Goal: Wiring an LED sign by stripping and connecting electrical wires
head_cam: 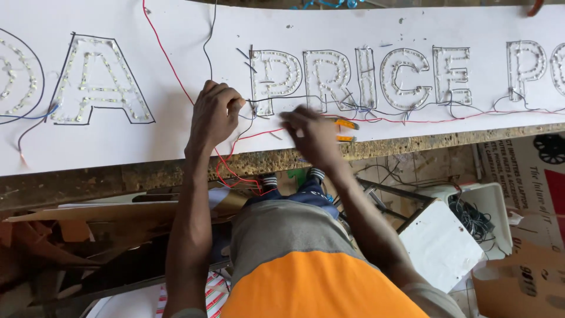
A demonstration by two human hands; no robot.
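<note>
Left hand point(215, 115) pinches the black wire point(207, 41) against the white sign board point(176, 70), keeping it taut by the LED letters point(359, 76). Right hand point(312, 135) is blurred, grip closed on orange-handled pliers point(344, 131) at the red wire point(412, 120).

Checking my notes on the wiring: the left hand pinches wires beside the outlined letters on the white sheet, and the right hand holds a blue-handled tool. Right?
Not quite. In the head view the tool in the right hand has yellow-orange handles, not blue. The left hand does pinch wires on the white sheet.

The person wears a grey-and-orange top point(306, 265), dark trousers, striped socks point(269, 179); both arms are bare.
</note>
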